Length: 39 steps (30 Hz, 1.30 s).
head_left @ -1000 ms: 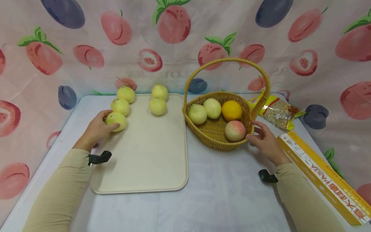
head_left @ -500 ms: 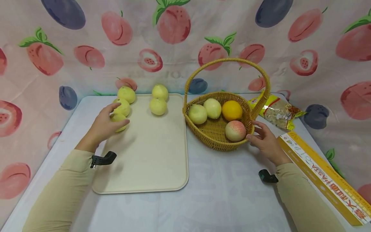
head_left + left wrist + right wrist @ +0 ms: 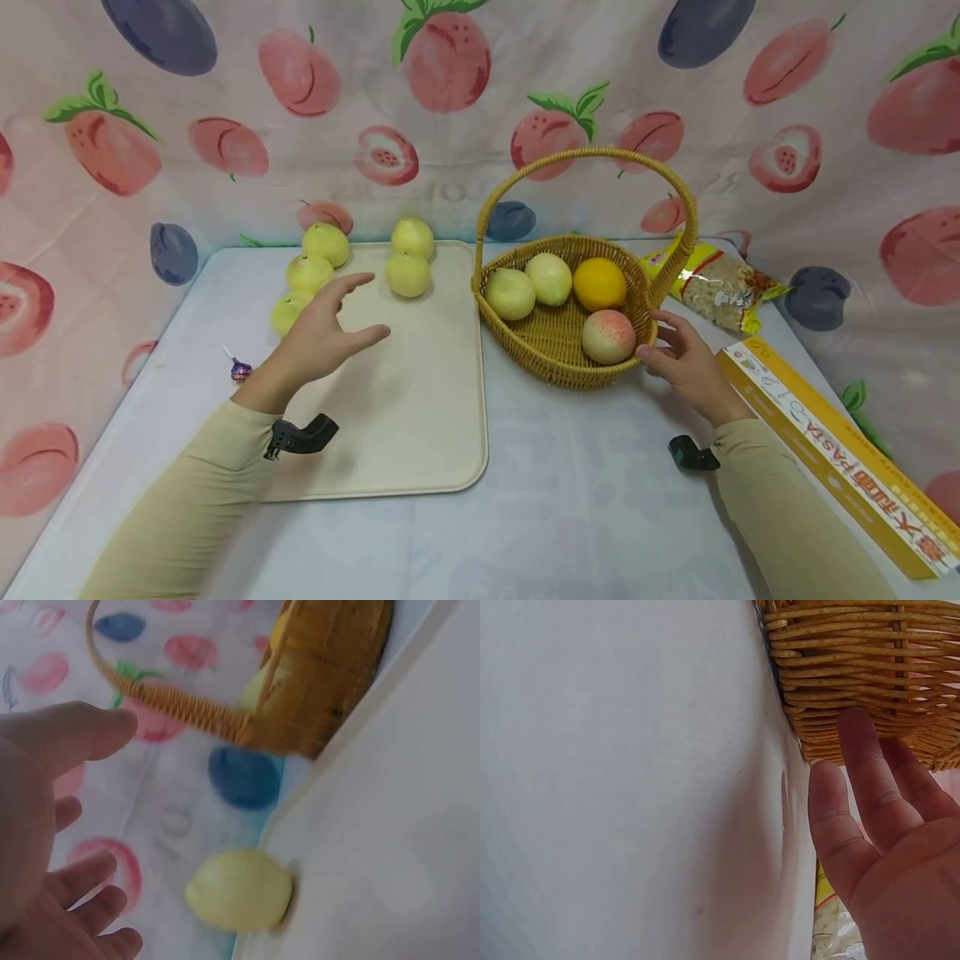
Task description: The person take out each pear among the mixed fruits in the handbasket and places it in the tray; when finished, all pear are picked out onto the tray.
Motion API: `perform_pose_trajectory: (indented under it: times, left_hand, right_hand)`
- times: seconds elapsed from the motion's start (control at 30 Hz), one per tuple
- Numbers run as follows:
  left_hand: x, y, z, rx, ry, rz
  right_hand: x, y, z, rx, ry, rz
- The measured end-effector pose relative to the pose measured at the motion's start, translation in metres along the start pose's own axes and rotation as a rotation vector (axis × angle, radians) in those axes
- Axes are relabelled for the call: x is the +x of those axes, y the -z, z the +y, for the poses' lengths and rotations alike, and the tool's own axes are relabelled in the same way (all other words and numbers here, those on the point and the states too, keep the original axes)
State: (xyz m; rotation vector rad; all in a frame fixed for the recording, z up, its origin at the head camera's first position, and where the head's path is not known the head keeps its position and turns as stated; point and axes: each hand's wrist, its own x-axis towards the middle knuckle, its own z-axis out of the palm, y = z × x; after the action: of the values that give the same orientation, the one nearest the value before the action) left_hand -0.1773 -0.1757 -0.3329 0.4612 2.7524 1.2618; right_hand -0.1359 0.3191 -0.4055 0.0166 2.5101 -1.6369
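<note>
My left hand [image 3: 315,342] hovers over the beige tray [image 3: 420,400], thumb and fingers spread with nothing between them. Beside its fingers, three pale yellow-green round fruits [image 3: 309,273] line the tray's left side; the hand partly hides the nearest one. Two similar fruits [image 3: 408,273] sit near the tray's back edge. My right hand [image 3: 693,367] is at the right side of the wicker basket [image 3: 547,367]. In the right wrist view its fingers [image 3: 870,776] lie fairly straight against the weave. Inside the basket are two pale green fruits [image 3: 549,279], an orange [image 3: 599,284] and a peach [image 3: 608,337].
Behind the basket's right side lies a yellow-and-clear food bag [image 3: 720,287]. A long pasta box [image 3: 840,458] lies at the right, close to my right forearm. A wrapped lollipop [image 3: 240,369] is left of the tray. The basket's tall handle [image 3: 588,153] arches upward.
My left hand has let go of the nearest fruit on the tray's left and moved right over the tray, uncovering the lollipop. My right hand stays at the basket.
</note>
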Motion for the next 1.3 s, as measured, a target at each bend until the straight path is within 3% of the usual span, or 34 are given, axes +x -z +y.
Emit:
perform_pose_trajectory:
  times: [0.2, 0.5, 0.97, 1.3]
  left_hand:
    - [0.001, -0.029, 0.017, -0.013, -0.096, -0.030]
    - [0.012, -0.059, 0.032, -0.052, -0.189, -0.062]
    - [0.027, -0.092, 0.047, -0.109, -0.216, -0.096]
    - [0.039, -0.108, 0.065, -0.074, -0.293, -0.121]
  right_hand:
    - [0.001, -0.001, 0.000, -0.001, 0.000, -0.001]
    - [0.002, 0.000, 0.001, -0.001, 0.006, -0.009]
    - [0.001, -0.001, 0.002, 0.003, 0.017, -0.006]
    - [-0.001, 0.000, 0.001, 0.006, -0.006, -0.007]
